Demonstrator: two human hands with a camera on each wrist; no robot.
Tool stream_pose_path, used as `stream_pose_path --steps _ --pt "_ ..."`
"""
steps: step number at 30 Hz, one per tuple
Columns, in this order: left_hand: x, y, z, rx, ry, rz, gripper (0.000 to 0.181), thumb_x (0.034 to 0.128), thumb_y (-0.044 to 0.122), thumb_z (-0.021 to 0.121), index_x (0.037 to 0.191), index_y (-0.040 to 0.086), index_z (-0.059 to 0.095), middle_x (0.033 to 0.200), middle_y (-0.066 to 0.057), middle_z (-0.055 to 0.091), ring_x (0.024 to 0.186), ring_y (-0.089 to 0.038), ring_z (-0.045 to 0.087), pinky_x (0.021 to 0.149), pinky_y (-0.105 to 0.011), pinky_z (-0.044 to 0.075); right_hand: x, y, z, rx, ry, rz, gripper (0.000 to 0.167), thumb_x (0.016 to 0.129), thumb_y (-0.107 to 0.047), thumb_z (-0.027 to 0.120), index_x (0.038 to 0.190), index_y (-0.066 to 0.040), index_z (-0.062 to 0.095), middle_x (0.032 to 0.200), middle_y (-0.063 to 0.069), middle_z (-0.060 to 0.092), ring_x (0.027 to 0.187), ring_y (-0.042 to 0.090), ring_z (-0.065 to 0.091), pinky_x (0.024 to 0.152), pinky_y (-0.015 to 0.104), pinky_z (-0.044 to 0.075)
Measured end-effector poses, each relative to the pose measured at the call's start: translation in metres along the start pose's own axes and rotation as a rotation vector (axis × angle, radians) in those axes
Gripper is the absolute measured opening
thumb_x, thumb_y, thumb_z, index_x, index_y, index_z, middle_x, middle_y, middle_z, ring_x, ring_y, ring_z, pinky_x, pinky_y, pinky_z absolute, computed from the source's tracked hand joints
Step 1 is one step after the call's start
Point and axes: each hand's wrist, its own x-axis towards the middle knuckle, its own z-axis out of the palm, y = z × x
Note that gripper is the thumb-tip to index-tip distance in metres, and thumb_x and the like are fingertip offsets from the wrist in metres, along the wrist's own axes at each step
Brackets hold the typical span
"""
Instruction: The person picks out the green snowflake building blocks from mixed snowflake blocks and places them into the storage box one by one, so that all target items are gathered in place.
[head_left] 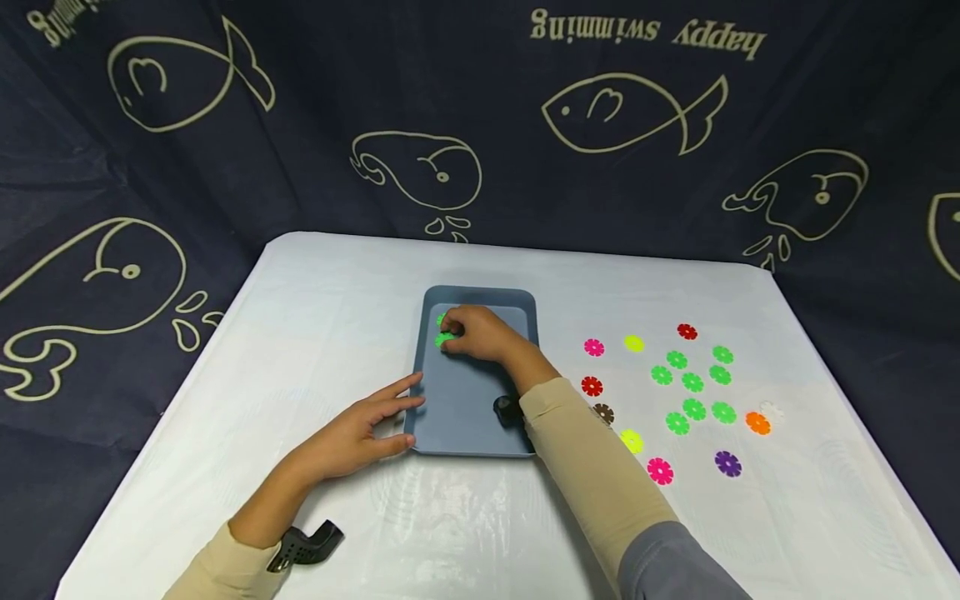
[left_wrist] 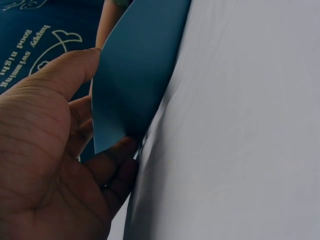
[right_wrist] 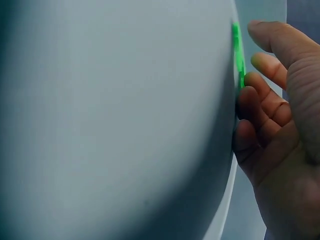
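Note:
A shallow blue-grey tray [head_left: 457, 412] lies on the white table. Inside its far left part are green notched plastic discs [head_left: 443, 341], two of them visible, partly covered by my right hand [head_left: 483, 333]. That hand's fingers are bent beside the discs; in the right wrist view, a gap separates thumb and fingers, and a green disc [right_wrist: 238, 47] lies flat near the fingertips. My left hand [head_left: 348, 437] touches the tray's near left edge with spread, fairly straight fingers. The left wrist view shows its thumb and fingers against the tray wall [left_wrist: 140, 65].
Right of the tray, several loose discs lie spread out: green [head_left: 692, 382], pink [head_left: 660, 471], yellow [head_left: 633, 343], red [head_left: 687, 332], orange [head_left: 757, 423], purple [head_left: 727, 463], white and brown [head_left: 603, 413]. A dark patterned cloth [head_left: 450, 100] hangs behind the table.

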Motion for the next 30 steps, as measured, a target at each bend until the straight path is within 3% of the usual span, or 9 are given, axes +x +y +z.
stream_pose_path --steps 9,16,24,30 --pt "0.000 0.000 0.000 -0.002 0.002 -0.010 0.060 0.0937 0.040 0.070 0.143 0.008 0.055 0.162 0.004 0.027 0.144 -0.019 0.030 0.107 -0.046 0.039 0.000 -0.001 -0.008 0.049 -0.038 0.047 0.030 0.089 -0.021 0.076 0.115 -0.007 0.070 0.110 0.006 0.068 0.104 0.019 0.061 0.090 0.034 0.049" --pt "0.001 0.001 0.000 -0.007 -0.001 -0.011 0.061 0.0938 0.040 0.069 0.142 0.007 0.055 0.162 0.001 0.028 0.144 -0.019 0.031 0.107 -0.047 0.039 -0.006 -0.001 -0.020 0.080 -0.029 0.036 0.034 0.092 -0.021 0.073 0.121 -0.005 0.068 0.114 0.008 0.067 0.106 0.021 0.061 0.090 0.036 0.049" --pt "0.000 0.001 0.000 -0.007 -0.001 -0.009 0.061 0.0938 0.042 0.069 0.142 0.007 0.055 0.162 0.002 0.027 0.143 -0.021 0.033 0.106 -0.048 0.040 -0.023 -0.007 -0.047 0.142 0.046 0.022 0.037 0.092 -0.023 0.074 0.123 -0.005 0.066 0.117 0.015 0.064 0.098 0.022 0.060 0.083 0.037 0.050" --pt "0.000 0.001 0.000 -0.013 -0.002 -0.015 0.061 0.0935 0.041 0.069 0.142 0.008 0.055 0.162 0.004 0.027 0.143 -0.022 0.033 0.106 -0.050 0.039 -0.042 -0.013 -0.063 0.178 0.136 0.003 0.028 0.090 -0.025 0.075 0.116 -0.014 0.069 0.113 0.001 0.064 0.095 0.017 0.058 0.076 0.034 0.051"
